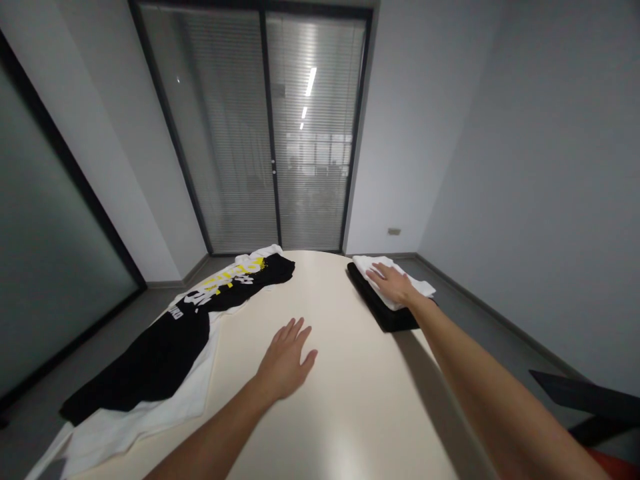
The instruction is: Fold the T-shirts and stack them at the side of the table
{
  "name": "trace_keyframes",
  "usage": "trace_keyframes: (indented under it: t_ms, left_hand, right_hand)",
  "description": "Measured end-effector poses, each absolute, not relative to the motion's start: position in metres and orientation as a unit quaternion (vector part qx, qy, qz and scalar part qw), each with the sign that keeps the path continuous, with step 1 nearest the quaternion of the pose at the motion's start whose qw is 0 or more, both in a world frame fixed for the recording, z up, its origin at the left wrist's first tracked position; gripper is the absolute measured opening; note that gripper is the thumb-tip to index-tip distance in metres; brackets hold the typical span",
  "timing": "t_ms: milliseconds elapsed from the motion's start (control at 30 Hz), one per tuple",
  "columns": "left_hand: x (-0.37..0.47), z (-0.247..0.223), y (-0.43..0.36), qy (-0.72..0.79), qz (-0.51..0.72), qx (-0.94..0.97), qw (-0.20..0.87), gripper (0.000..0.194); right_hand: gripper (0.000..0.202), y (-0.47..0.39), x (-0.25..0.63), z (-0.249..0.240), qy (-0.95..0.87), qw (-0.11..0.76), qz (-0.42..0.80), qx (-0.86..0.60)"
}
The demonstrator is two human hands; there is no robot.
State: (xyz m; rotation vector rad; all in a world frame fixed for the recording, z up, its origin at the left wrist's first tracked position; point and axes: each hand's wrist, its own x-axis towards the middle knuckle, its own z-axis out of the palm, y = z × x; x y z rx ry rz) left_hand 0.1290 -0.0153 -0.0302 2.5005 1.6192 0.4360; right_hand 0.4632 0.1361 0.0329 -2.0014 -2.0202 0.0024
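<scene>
My right hand [393, 283] lies with its fingers spread on a folded white garment [413, 283]. That garment rests on top of folded black cloth [397, 321] at the table's right edge. My left hand [285, 360] is stretched out, palm down and fingers apart, over the middle of the table, holding nothing; whether it touches the surface I cannot tell. Along the left side lies a black T-shirt [165, 353] with white and yellow print, spread over a white garment [195, 387] whose edges show beneath it.
The cream table [320, 287] has a rounded far edge. Beyond it stands a glass door [315, 167] with blinds and a dark frame. A grey wall [550, 200] runs along the right, and part of a dark chair [585, 397] shows at the lower right.
</scene>
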Motion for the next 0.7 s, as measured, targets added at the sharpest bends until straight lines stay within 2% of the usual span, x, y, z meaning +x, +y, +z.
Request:
trace_keyframes:
  t_ms: [167, 333, 467, 700]
  left_hand:
    - [0.128, -0.031, -0.016, 0.536, 0.147, 0.829, 0.068, 0.057]
    - [0.126, -0.033, -0.016, 0.53, 0.158, 0.83, 0.068, 0.057]
    - [0.126, -0.033, -0.016, 0.53, 0.157, 0.83, 0.07, 0.057]
    - [0.126, -0.033, -0.018, 0.532, 0.151, 0.831, 0.065, 0.057]
  right_hand:
    - [0.068, 0.126, 0.478, 0.031, -0.653, 0.147, 0.026, -0.743]
    - [0.039, 0.115, 0.499, 0.034, -0.679, 0.161, 0.014, -0.716]
    - [0.03, 0.102, 0.516, 0.041, -0.767, 0.172, -0.038, -0.617]
    - [0.056, 0.076, 0.538, 0.037, -0.84, 0.117, -0.022, -0.53]
